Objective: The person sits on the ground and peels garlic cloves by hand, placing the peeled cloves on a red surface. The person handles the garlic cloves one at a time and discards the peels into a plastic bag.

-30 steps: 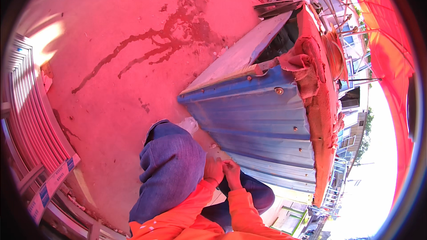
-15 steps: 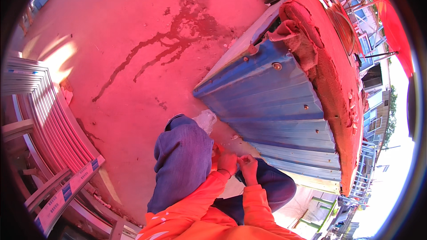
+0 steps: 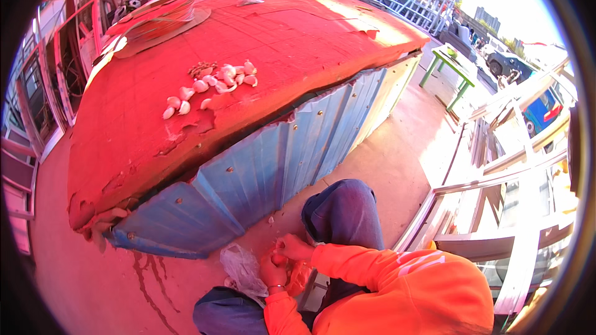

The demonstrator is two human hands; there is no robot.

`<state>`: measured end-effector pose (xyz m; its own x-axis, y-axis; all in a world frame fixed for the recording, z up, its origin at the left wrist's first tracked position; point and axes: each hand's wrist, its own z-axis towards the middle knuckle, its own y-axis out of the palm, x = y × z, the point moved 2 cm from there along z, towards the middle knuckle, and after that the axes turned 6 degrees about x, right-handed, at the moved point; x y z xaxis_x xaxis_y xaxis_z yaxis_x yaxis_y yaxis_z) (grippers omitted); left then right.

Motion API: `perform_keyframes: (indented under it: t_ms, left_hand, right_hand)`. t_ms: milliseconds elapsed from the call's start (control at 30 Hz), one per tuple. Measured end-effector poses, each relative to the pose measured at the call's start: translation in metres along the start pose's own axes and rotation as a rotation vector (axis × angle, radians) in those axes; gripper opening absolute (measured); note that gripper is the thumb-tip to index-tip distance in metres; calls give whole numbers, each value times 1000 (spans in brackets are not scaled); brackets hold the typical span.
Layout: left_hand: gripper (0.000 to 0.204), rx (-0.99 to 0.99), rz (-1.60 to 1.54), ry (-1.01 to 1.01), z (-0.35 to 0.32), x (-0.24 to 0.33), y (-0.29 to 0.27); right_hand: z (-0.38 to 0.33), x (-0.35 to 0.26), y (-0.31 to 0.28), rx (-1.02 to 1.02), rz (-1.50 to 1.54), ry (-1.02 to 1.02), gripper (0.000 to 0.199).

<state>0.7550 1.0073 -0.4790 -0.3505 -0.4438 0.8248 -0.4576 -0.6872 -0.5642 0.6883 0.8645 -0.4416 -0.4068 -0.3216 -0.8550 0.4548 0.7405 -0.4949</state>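
Observation:
Both my hands meet between my knees, low in the head view. My left hand [image 3: 272, 272], with a band at its wrist, has its fingers curled in. Touching it, my right hand [image 3: 294, 247] has its fingers pinched together. Whatever lies between them is too small and hidden to name. A clear plastic bag [image 3: 241, 268] is beside my left hand, and a red plastic bag [image 3: 300, 278] hangs just below both hands. Several pale garlic cloves [image 3: 201, 85] lie on the red-covered top [image 3: 279, 43] in front of me, next to small brown scraps [image 3: 202, 69].
Blue corrugated metal sheeting [image 3: 248, 189] with bolts forms the near side of the red-topped block. Metal and wooden frames [image 3: 521, 229] crowd the right. A green-legged table [image 3: 453, 74] stands at the far right. Coiled cable [image 3: 162, 28] lies on the block's far left.
My view has swung to the right and up, bringing the block's top and the garlic into sight. My hands remain together between my knees.

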Motion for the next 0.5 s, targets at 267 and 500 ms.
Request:
perform_keyframes:
  t_ms: [267, 500]
  left_hand:
    - [33, -32, -23, 161, -7, 38, 13]
    - [30, -35, 65, 42, 2, 74, 14]
  right_hand:
    - [-23, 13, -12, 135, 83, 42, 24]
    - [-10, 7, -14, 225, 242, -66, 22]
